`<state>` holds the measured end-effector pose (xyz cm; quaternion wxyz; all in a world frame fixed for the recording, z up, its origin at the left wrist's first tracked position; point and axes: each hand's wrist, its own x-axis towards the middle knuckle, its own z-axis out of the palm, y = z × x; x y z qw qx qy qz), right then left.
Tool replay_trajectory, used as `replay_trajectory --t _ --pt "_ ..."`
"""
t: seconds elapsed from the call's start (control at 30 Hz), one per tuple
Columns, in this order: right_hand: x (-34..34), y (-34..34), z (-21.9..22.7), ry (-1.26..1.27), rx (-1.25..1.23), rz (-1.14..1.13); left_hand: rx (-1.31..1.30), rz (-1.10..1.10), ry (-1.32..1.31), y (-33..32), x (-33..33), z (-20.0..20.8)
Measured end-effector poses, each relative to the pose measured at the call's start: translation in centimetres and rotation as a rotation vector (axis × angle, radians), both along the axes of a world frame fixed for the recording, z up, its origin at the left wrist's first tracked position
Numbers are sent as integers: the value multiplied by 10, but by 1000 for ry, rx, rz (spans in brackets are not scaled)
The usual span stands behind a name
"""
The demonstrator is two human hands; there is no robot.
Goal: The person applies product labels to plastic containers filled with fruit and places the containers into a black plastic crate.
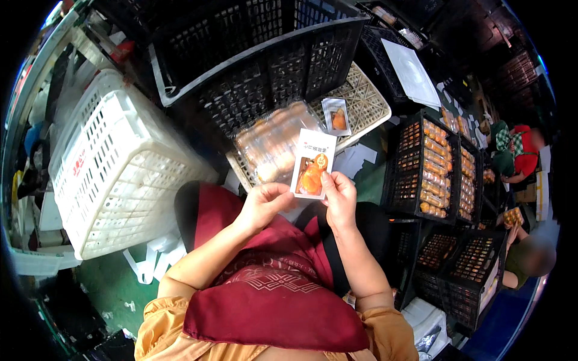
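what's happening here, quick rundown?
A seated person in a dark red apron holds a small printed card showing an orange food item, pinched between the left hand and right hand. Just beyond it, a clear plastic tray of pale round pieces lies on a cream lattice crate, with a second card next to it. A white crate stands on the left, black crates of filled trays on the right. Other people work at far right.

The card's (312, 163) lower edge lay hidden behind the fingers (330, 183), the clear tray's (271, 143) contents blurred under glare, and the dark crates' (421, 171) orange goods were too small to tell.
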<state>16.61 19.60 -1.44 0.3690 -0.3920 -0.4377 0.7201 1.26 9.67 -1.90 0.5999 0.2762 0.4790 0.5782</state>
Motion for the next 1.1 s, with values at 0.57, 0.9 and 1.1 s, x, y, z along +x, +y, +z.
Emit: replay_trajectory --t 0.57,0.9,1.1 --pt "11 -49 40 -479 901 276 10 -18 430 -33 15 20" --pt "9 -58 32 -586 932 291 190 61 932 -37 22 7" --pt "39 -17 5 -361 146 283 60 6 867 -42 9 3"
